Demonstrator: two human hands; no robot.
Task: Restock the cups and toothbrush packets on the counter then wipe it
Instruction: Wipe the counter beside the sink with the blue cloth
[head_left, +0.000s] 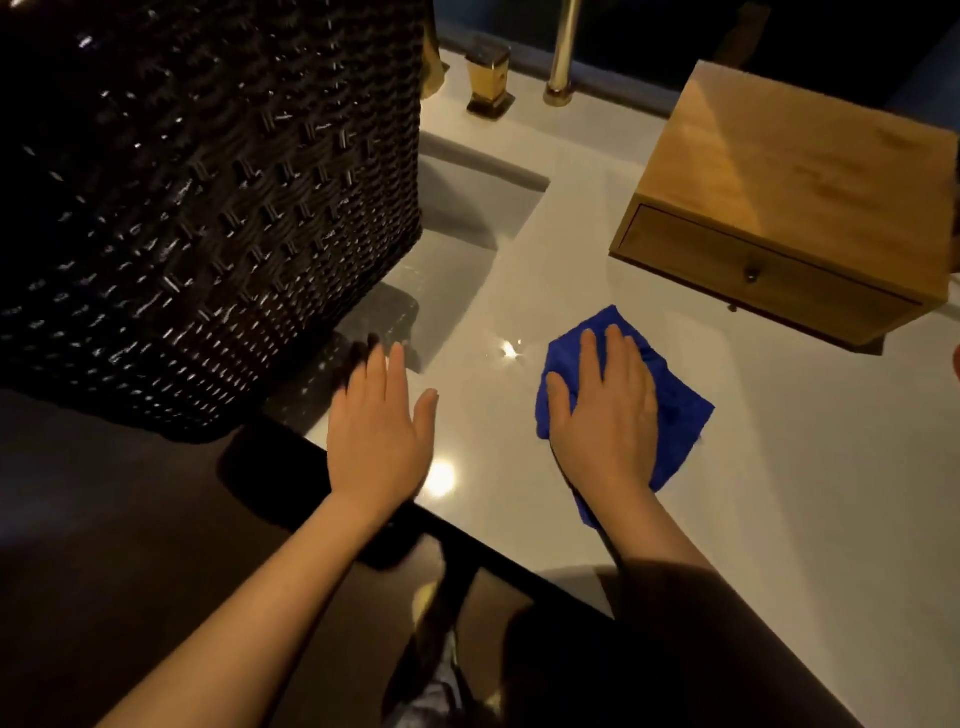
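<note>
The wiping step is in hand. The right hand (605, 410) lies flat on a blue cloth (670, 410), fingers (615, 348) spread and pressing it to the pale surface (779, 493) just in front of a wooden drawer box (789, 208). The left hand (379, 431) hovers open near the edge, fingers loosely spread, beside a dark wicker basket (208, 208) that possibly sits over the sink. No cups or toothbrush packets show. Next, the cloth probably needs sweeping across the remaining bare areas.

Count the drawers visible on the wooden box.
1. A single drawer with a small dark knob sits in the front face of the wooden box, at the counter's right. Other faces are hidden.
</note>
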